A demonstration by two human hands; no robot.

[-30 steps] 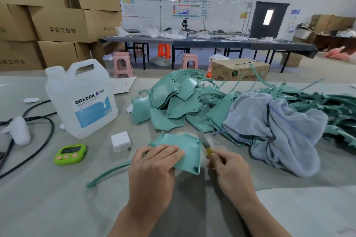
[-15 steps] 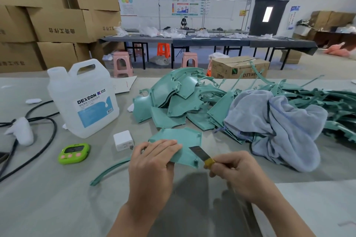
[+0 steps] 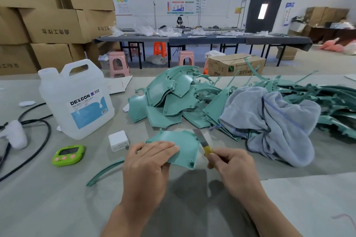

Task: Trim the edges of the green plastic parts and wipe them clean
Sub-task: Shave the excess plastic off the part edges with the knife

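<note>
**Blade swings back onto the part's right edge**

Head view: the left hand [image 3: 148, 165] holds one green part [image 3: 185, 146] just above the table [image 3: 48, 198], fingers laid over its top face at the 8 o'clock corner. The thumb is hidden underneath, so it reads as a pinch. The right hand [image 3: 233, 165] is curled round the yellow handle of a knife [image 3: 202, 140].

Half a second ago the blade pointed toward 10 o'clock at the part's near corner. Now it points to about 11 o'clock and lies along the right edge, and the part sits flatter. My read is that a fresh trimming stroke along this edge is starting, so the trimming is unfinished and wiping is not yet due.

The pile of green parts [image 3: 169, 102] lies at 12 o'clock from the held piece, and the grey cloth [image 3: 269, 121] at 2 o'clock, untouched. A white jug [image 3: 77, 98] stands at 10 o'clock.
</note>
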